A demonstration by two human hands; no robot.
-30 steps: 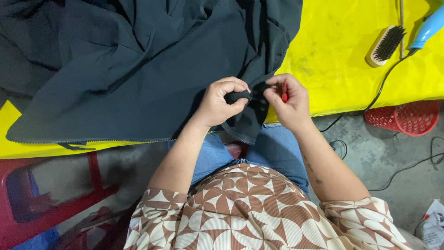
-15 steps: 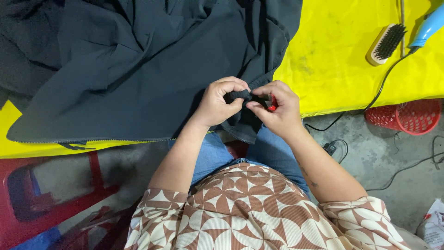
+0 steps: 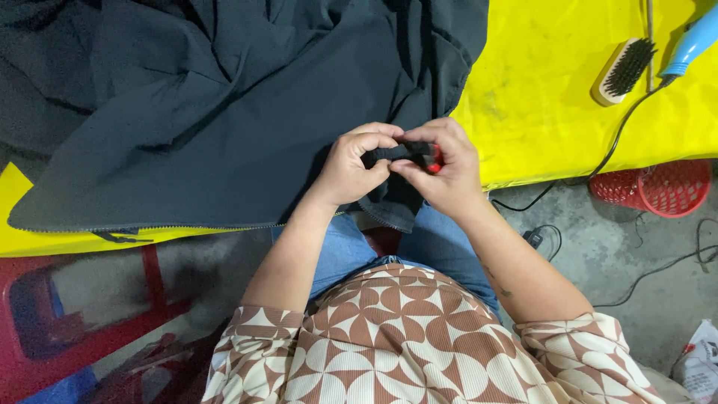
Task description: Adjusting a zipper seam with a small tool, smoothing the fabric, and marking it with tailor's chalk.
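From the head view we see our left hand [image 3: 350, 166] and right hand [image 3: 441, 170], each grip pinching the dark garment [image 3: 224, 112] hem at the yellow counter [image 3: 553, 112] edge, small red tool [image 3: 434, 160] in right fingers, brush [image 3: 622, 70] well apart.

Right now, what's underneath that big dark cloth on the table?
Under the dark cloth lies a yellow table cover, showing at the right and along the near edge. Whatever else sits beneath the cloth's middle is hidden. Both hands pinch its near edge.
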